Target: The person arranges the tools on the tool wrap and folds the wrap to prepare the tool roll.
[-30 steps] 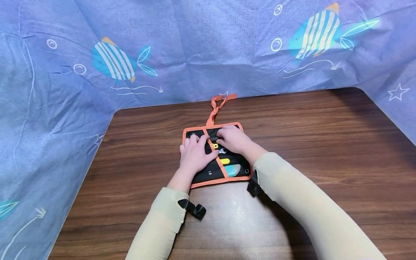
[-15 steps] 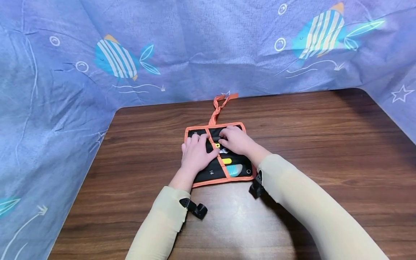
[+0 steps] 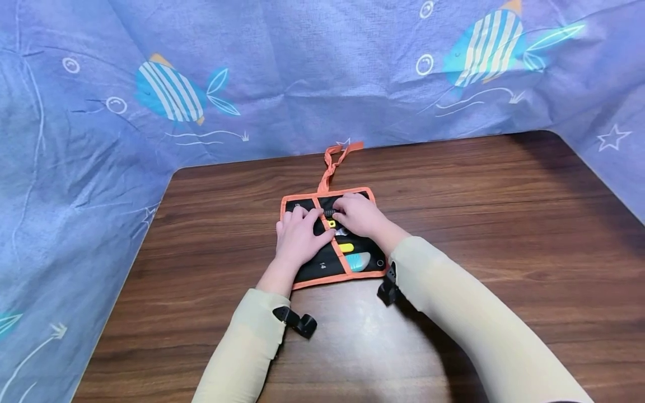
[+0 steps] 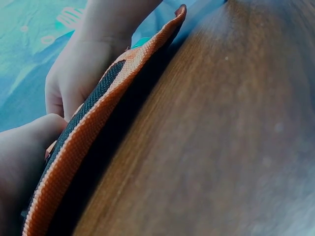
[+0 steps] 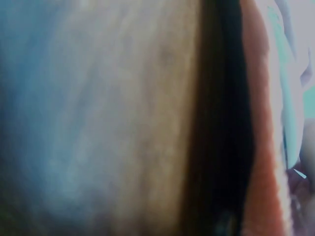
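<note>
A black tool roll [image 3: 309, 271] with orange trim lies unfolded on the table. My left hand [image 3: 297, 235] rests on its left half, index finger and thumb spread along the orange-edged pocket. At the top pocket my right hand [image 3: 358, 215] pinches the end of a black ridged tool [image 3: 330, 213], whose kind is unclear. Below it in the pockets sit a small yellow piece with a hole [image 3: 331, 224], a silvery metal tool [image 3: 341, 232] partly covered, a yellow handle [image 3: 346, 247] and a teal-and-grey handle [image 3: 358, 261]. In the left wrist view the roll's orange edge [image 4: 93, 123] hides most fingertips.
Orange tie straps [image 3: 330, 168] run from the roll's far edge toward the back of the wooden table [image 3: 478, 224]. A blue fish-print cloth [image 3: 327, 73] hangs behind and at the sides. Each wrist wears a black strap mount [image 3: 297, 322].
Both hands keep nearly the same places on the tool roll, the right still pinching the black ridged tool. The head view has shifted slightly.
</note>
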Demonstrator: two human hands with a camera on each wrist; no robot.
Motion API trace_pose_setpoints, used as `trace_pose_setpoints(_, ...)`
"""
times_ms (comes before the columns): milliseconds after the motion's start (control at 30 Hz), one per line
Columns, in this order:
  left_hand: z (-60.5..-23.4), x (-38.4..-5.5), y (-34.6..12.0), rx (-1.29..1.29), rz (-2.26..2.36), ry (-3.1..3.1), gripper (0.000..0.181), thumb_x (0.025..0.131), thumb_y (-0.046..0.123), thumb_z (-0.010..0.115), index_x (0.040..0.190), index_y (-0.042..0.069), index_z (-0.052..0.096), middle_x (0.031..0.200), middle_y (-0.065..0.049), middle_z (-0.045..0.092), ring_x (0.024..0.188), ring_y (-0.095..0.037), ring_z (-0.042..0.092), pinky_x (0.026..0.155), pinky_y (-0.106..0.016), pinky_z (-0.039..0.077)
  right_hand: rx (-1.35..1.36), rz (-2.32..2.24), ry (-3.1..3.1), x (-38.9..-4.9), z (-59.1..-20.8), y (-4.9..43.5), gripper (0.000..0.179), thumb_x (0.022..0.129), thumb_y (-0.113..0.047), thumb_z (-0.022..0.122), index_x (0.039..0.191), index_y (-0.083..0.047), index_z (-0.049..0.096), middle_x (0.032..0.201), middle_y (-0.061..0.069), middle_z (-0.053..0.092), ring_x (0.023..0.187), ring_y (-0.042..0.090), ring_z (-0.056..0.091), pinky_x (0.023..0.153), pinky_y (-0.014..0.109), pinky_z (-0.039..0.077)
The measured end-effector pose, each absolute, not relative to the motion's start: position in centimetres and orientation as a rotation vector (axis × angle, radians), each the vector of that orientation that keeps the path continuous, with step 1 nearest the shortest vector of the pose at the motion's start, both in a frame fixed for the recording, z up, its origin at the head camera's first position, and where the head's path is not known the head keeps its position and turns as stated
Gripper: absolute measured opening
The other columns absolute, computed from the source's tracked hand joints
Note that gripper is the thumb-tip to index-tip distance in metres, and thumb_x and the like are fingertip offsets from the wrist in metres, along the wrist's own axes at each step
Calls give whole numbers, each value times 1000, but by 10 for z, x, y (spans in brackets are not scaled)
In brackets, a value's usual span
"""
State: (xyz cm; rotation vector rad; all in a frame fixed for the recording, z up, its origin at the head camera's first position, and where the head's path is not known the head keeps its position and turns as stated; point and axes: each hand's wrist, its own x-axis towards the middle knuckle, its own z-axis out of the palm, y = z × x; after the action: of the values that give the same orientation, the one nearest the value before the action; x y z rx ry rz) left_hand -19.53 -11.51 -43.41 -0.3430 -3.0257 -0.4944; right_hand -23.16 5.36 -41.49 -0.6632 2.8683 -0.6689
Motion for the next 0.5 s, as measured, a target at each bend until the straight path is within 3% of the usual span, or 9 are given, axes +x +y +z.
trace_pose_setpoints(500,-432,-196,-116,-368,-463,-3032,57,83,58,56,132,27,55,107,-4,49,96,-25,38,81,-44,30,-594,-751,2847,-232,-419,55,26,93,-24,57,111,-7,65,91,6,57,87,23,52,76,38,42)
